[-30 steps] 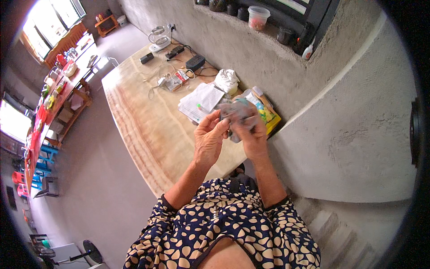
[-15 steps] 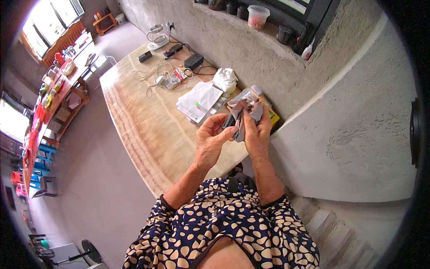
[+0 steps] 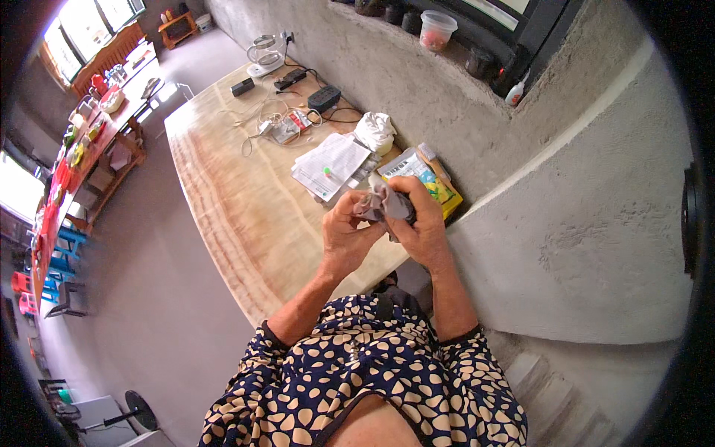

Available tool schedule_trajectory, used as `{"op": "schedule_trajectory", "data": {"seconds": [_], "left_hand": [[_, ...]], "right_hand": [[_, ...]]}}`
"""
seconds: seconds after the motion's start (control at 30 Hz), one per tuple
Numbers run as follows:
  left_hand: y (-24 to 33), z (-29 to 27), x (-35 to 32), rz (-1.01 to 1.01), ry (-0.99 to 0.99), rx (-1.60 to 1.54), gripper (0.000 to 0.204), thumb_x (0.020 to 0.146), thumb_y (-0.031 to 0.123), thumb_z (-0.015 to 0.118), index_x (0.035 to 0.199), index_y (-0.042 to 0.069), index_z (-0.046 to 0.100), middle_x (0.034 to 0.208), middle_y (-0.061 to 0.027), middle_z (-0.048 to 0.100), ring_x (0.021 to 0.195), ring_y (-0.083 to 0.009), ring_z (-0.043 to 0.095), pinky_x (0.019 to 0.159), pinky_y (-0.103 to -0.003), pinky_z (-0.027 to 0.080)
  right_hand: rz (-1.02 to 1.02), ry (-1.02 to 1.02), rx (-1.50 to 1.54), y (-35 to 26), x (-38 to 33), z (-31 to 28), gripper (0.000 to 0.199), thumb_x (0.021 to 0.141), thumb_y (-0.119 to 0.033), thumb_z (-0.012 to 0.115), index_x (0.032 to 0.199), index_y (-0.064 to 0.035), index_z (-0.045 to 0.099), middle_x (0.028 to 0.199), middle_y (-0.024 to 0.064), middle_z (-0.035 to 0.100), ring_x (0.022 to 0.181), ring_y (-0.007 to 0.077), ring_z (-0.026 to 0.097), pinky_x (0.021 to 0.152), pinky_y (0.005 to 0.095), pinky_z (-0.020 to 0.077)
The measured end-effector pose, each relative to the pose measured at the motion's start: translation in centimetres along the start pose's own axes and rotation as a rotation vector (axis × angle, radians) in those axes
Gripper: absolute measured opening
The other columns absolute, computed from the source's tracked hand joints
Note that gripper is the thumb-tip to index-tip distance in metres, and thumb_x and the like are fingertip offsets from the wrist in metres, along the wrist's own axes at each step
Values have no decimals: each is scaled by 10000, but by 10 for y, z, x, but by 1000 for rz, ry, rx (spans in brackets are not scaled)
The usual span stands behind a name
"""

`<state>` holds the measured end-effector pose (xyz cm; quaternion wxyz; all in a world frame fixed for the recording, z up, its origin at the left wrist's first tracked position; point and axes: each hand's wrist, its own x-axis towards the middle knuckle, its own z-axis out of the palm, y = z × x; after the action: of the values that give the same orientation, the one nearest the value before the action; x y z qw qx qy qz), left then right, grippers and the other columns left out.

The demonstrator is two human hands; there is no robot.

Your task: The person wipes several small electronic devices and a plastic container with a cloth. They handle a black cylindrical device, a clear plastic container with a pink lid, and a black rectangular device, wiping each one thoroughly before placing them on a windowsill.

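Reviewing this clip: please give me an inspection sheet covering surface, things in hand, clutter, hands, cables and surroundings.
Surface: marbled tabletop, beige with reddish-brown bands.
Things in hand: crumpled grey cloth-like piece; something dark shows at its right, kind unclear.
Clutter: printed papers, white crumpled bundle, yellow package, black box.
Hands: left hand and right hand both grip the grey piece, held over the near end of the tabletop.
Cables: thin pale cables lie loosely tangled; a black cord runs near the wall.
Surroundings: rough grey wall alongside; clear tub on the window ledge; blue stools at far left.
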<state>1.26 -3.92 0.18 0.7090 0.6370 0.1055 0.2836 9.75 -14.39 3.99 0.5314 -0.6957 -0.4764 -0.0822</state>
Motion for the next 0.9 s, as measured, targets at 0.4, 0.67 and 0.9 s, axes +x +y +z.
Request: {"op": "schedule_trajectory", "data": {"seconds": [0.4,0.67,0.9], "left_hand": [[7,6,5,691,119,519,243,581,-108,694,748,21,573,882,-95,584,795,-233,579,698,-303,474],[3,13,2,728,24,484,341,585,-123,625,880,23,536,978,-118,493,923,-286,498,785,-338,443],[8,6,10,-230,-106,-443,367,802,18,591,1151,-18,482,1081,-100,555,950,-158,539,737,-301,486]], "right_hand": [[434,326,597,1,-9,11,338,865,-107,550,1176,-35,439,924,4,529,794,97,501,727,236,426],[561,254,719,9,-3,9,298,824,-56,600,1086,-64,458,949,36,547,820,89,539,688,221,469],[399,343,405,26,-4,6,199,851,-26,547,1036,-24,474,923,63,564,798,106,586,672,230,504]]}}
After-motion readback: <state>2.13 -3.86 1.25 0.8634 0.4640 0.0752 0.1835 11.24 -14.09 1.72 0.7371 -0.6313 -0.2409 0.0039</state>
